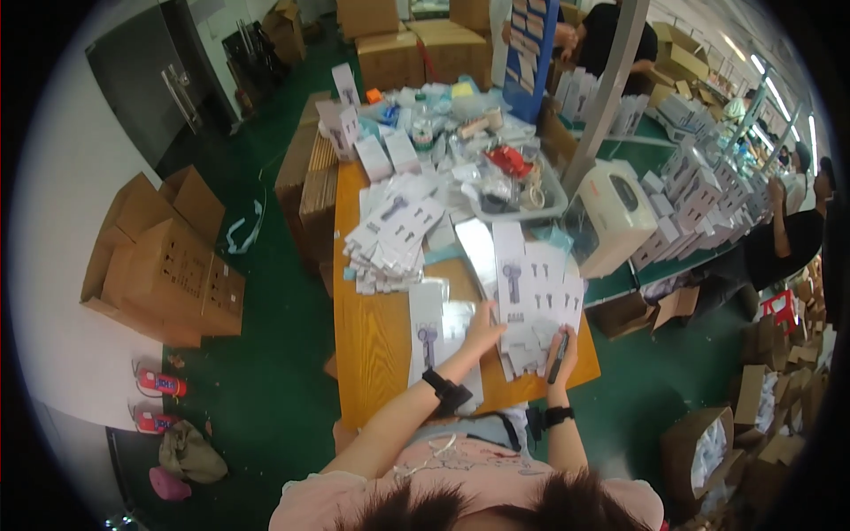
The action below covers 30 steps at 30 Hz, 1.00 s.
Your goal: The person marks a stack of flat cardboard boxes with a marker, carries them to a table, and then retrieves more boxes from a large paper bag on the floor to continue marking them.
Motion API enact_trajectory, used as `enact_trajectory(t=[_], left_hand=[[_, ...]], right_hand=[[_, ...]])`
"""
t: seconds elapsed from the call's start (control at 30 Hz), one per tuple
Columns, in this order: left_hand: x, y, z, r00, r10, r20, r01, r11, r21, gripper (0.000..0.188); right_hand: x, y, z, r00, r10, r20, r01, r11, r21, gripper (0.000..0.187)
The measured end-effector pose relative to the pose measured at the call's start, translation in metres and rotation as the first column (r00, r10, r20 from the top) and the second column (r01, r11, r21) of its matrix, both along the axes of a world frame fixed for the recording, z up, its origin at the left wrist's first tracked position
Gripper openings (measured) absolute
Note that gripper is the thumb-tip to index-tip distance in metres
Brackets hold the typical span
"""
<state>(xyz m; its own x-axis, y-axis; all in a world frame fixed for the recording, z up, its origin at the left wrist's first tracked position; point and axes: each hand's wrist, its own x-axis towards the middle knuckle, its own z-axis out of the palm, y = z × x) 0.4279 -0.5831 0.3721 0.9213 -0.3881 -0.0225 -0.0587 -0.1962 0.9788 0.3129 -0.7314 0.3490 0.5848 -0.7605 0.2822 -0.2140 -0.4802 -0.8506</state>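
On the front right of the wooden table (372, 354) lies a stack of flattened white cartons (540, 283) printed with grey product pictures. My left hand (484, 331) is at the left edge of this stack, its fingers closed on a white carton there. At the stack's lower right corner, my right hand (563, 356) is closed around a slim dark stick-like tool (558, 357), its exact kind unclear. Left of my left hand lie another white printed carton (428, 332) and a shiny clear-wrapped piece (458, 320). Small white folded pieces (529, 347) lie between my hands.
Behind are a pile of flat cartons (390, 226), a clear plastic bin (522, 205) of loose items and upright white boxes (374, 157). A cream machine (614, 217) stands at the right edge. Brown boxes (164, 265) and fire extinguishers (161, 383) are on the left floor. People work nearby at right.
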Motion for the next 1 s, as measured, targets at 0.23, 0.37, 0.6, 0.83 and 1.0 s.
enact_trajectory(t=[0.23,0.37,0.6,0.83,1.0], left_hand=[[-0.007,0.097,0.015,0.924,0.134,0.358,-0.305,0.824,0.478,0.055],[-0.029,0.136,0.001,0.918,0.168,0.358,-0.378,0.642,0.667,0.061],[-0.039,0.144,-0.042,0.949,0.210,0.236,-0.310,0.767,0.562,0.066],[-0.042,0.143,-0.038,0.956,0.226,0.186,-0.290,0.817,0.499,0.060],[-0.031,0.147,-0.038,0.974,0.212,0.075,-0.224,0.889,0.399,0.056]], right_hand=[[0.008,0.011,0.027,0.952,0.039,0.302,-0.104,0.974,0.202,0.026],[0.023,0.043,0.052,0.907,0.418,0.046,-0.421,0.905,0.069,0.026],[0.026,0.099,0.017,0.776,0.616,-0.135,-0.571,0.777,0.264,0.034],[0.023,0.105,0.020,0.785,0.618,0.039,-0.564,0.689,0.455,0.032],[0.034,0.103,0.018,0.764,0.624,0.166,-0.612,0.618,0.494,0.033]])
